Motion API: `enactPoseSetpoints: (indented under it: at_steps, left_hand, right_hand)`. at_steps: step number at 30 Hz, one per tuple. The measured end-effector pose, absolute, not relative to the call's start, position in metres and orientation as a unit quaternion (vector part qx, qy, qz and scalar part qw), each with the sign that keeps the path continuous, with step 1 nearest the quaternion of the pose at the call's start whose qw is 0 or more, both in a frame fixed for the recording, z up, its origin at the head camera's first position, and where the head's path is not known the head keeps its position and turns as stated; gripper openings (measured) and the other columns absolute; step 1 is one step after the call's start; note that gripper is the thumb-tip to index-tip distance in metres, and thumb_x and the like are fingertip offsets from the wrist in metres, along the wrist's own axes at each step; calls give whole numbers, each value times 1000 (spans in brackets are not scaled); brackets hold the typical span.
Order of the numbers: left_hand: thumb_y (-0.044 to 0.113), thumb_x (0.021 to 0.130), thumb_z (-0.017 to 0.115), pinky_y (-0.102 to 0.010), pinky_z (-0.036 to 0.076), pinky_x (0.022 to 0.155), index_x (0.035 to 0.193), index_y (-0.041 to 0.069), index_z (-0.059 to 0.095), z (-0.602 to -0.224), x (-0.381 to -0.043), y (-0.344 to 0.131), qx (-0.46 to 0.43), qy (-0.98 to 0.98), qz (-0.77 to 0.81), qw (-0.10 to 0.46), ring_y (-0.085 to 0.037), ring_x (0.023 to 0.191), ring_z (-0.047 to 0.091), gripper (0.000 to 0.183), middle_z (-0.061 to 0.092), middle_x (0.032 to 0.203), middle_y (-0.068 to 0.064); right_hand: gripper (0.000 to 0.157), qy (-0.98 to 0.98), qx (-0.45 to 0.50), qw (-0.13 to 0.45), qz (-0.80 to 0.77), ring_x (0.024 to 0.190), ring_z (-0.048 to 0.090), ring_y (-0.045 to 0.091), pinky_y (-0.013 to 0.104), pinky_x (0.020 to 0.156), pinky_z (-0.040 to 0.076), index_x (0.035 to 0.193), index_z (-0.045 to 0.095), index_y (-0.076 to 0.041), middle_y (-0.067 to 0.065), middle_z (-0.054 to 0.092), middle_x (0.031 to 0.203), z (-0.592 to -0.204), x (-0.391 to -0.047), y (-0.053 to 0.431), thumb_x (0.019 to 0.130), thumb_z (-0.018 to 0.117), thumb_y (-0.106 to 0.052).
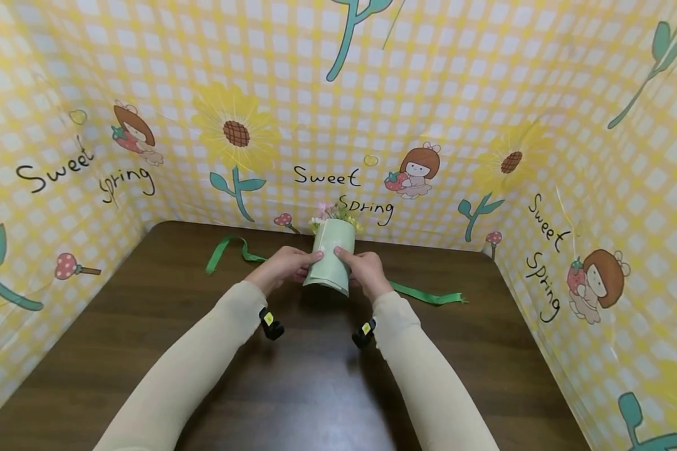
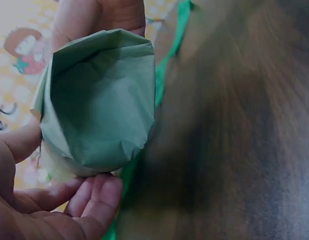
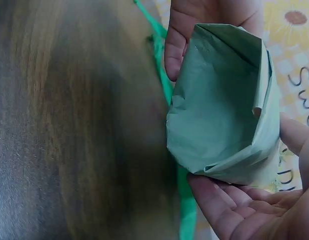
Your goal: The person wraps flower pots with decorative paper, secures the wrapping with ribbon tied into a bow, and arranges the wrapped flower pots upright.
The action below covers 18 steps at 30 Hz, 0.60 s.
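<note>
A small bouquet wrapped in pale green paper [image 1: 334, 250] is held up over the far part of the table, its lower end tilted toward me. Small pink, white and yellow flowers [image 1: 330, 213] show at its far end. My left hand [image 1: 284, 266] grips the wrapper from the left, thumb on the front and fingers underneath. From the right, my right hand [image 1: 368, 269] grips it likewise. Both wrist views look into the wrapper's open, creased bottom [image 2: 104, 105], with overlapping paper folds [image 3: 262, 100] along one side. A green ribbon [image 1: 429, 294] passes behind the bouquet, its middle hidden.
The ribbon's other end [image 1: 220, 250] curls on the dark wooden table [image 1: 293, 388] at the left. A yellow checked cloth [image 1: 316, 125] with printed flowers and figures stands as walls at the back and sides. Each wrist carries a black camera [image 1: 272, 324].
</note>
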<state>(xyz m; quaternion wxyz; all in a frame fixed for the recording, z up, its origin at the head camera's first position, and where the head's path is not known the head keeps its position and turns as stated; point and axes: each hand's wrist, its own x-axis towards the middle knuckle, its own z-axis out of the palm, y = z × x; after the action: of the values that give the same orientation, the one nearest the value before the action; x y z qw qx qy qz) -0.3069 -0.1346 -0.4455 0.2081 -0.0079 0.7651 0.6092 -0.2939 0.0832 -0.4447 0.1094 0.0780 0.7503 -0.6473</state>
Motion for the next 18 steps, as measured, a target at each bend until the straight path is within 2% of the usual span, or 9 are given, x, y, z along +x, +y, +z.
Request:
enactPoseSetpoints:
  at_steps: [7, 14, 18]
  left_hand:
    - [45, 96, 71, -41, 59, 86, 122, -4, 69, -459, -316, -132, -37, 755, 617, 218, -19, 85, 73, 55, 76, 96, -9]
    - [47, 95, 71, -37, 59, 85, 125, -3, 67, -467, -323, -133, -47, 751, 615, 235, -21, 92, 72, 58, 73, 105, -12]
    - [46, 96, 71, -37, 59, 85, 125, -2, 67, -468, -325, -135, -46, 751, 613, 242, -20, 93, 71, 57, 73, 106, -10]
  right_hand:
    - [68, 744, 92, 123, -651, 81, 74, 25, 41, 72, 62, 123, 64, 6, 16, 72, 102, -462, -299, 82, 90, 75, -52]
    - [70, 753, 98, 123, -638, 81, 73, 25, 42, 73, 62, 126, 63, 4, 16, 72, 105, -468, -302, 82, 88, 76, -54]
    - [66, 789, 106, 114, -595, 86, 71, 31, 49, 82, 60, 115, 67, 1, 13, 69, 93, -463, -302, 82, 86, 76, -58]
